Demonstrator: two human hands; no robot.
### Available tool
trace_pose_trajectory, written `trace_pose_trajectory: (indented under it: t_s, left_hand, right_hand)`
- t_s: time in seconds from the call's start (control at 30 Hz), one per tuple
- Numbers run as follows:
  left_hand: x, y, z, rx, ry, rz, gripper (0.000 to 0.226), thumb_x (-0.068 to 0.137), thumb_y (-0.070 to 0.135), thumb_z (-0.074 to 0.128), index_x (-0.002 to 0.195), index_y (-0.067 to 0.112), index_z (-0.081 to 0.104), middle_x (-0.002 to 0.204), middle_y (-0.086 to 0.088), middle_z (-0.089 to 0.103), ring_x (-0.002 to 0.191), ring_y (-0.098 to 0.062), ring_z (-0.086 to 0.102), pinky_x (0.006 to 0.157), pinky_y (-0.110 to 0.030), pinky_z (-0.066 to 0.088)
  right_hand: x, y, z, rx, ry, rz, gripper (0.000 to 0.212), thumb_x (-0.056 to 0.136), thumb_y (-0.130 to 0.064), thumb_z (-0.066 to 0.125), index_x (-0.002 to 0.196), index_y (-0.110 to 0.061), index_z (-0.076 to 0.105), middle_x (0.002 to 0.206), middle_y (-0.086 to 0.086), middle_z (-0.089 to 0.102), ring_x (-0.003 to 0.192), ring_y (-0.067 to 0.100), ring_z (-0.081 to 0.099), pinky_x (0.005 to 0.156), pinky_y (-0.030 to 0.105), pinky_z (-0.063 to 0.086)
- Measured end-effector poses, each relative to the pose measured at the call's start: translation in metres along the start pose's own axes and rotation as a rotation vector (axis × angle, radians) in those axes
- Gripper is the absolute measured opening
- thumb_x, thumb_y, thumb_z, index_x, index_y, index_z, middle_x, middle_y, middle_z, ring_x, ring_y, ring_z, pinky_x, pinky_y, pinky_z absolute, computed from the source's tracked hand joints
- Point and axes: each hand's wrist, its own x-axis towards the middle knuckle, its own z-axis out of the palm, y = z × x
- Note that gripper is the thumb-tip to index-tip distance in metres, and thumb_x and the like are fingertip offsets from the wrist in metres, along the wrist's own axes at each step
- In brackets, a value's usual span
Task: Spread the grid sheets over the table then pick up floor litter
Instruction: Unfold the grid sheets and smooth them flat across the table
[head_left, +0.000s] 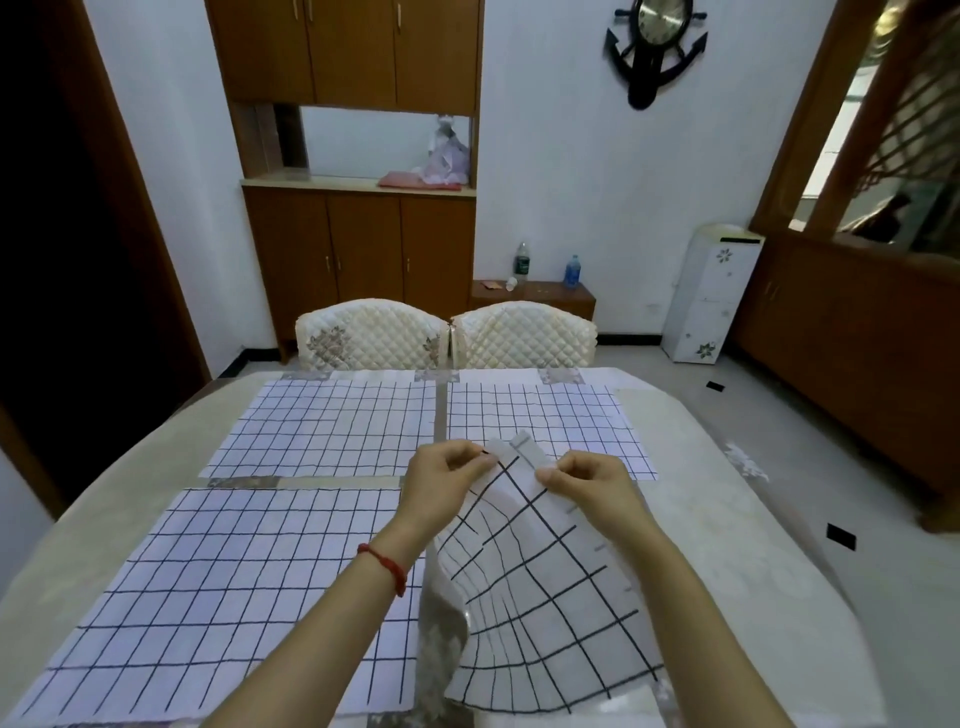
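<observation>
So the person is standing at the cream-covered bench (727, 519) with three white grid-lined sheets already lying flat on it: one at the far left (332, 426), one at the far right (545, 415), and a big one at the near left (208, 587). The fourth white sheet with black grid lines (540, 592) is sitting over the near right part of the bench, lifted and curling, its top edge raised between both hands. The left hand (441, 478), with a red string bracelet (387, 566) on its wrist, is pinching the top corner of that sheet, grip clamped on it with thumb and fingers. The right hand (587, 480) is doing the same just beside it, pinching the sheet's upper edge. Off to the right, a couple of small black scraps (840, 536) are lying on the pale floor (831, 415). Two quilted cream chairs (447, 335) are tucked at the far side.
</observation>
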Motion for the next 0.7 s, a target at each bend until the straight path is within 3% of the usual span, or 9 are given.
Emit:
trace_pose_trajectory:
  t_s: [0.17, 0.3, 0.4, 0.57, 0.7]
  left_hand:
    - [0.004, 0.0, 0.007, -0.024, 0.067, 0.051, 0.017, 0.082, 0.011, 0.063, 0.067, 0.019, 0.066, 0.07, -0.001, 0.065, 0.073, -0.014, 0.06, 0.072, -0.024, 0.049]
    - [0.012, -0.009, -0.007, -0.055, 0.192, 0.014, 0.018, 0.084, 0.013, 0.061, 0.068, 0.019, 0.063, 0.074, -0.005, 0.066, 0.076, -0.021, 0.06, 0.073, -0.035, 0.051]
    - [0.017, -0.013, -0.026, -0.038, 0.298, 0.023, 0.018, 0.085, 0.012, 0.059, 0.068, 0.017, 0.062, 0.07, -0.002, 0.063, 0.072, -0.019, 0.057, 0.067, -0.028, 0.048]
    - [0.025, -0.015, -0.054, 0.013, 0.421, 0.064, 0.011, 0.085, 0.014, 0.06, 0.076, 0.009, 0.063, 0.073, -0.007, 0.061, 0.076, -0.023, 0.056, 0.071, -0.032, 0.046]
    - [0.024, -0.013, -0.07, 0.04, 0.502, 0.118, 0.013, 0.087, 0.014, 0.059, 0.084, 0.003, 0.064, 0.077, -0.008, 0.06, 0.077, -0.022, 0.054, 0.063, -0.02, 0.042]
  right_hand:
    - [-0.001, 0.004, -0.013, 0.033, 0.179, 0.046, 0.022, 0.079, -0.016, 0.069, 0.063, -0.007, 0.056, 0.054, -0.001, 0.048, 0.046, 0.004, 0.044, 0.049, 0.011, 0.038]
    - [-0.004, 0.011, -0.032, 0.068, 0.418, 0.11, 0.023, 0.079, -0.022, 0.068, 0.07, -0.006, 0.057, 0.064, 0.009, 0.042, 0.056, 0.016, 0.036, 0.053, 0.024, 0.031]
    - [-0.008, 0.015, -0.049, 0.11, 0.53, 0.149, 0.027, 0.081, -0.022, 0.066, 0.075, 0.003, 0.06, 0.062, 0.011, 0.044, 0.056, 0.019, 0.039, 0.054, 0.029, 0.034]
    - [-0.018, 0.011, -0.071, 0.227, 0.704, 0.175, 0.024, 0.086, -0.016, 0.06, 0.064, -0.008, 0.054, 0.063, 0.011, 0.049, 0.055, 0.02, 0.042, 0.054, 0.028, 0.039]
    - [-0.027, 0.003, -0.083, 0.3, 0.83, 0.143, 0.024, 0.087, -0.015, 0.057, 0.063, -0.012, 0.052, 0.061, 0.009, 0.055, 0.048, 0.017, 0.05, 0.052, 0.027, 0.038]
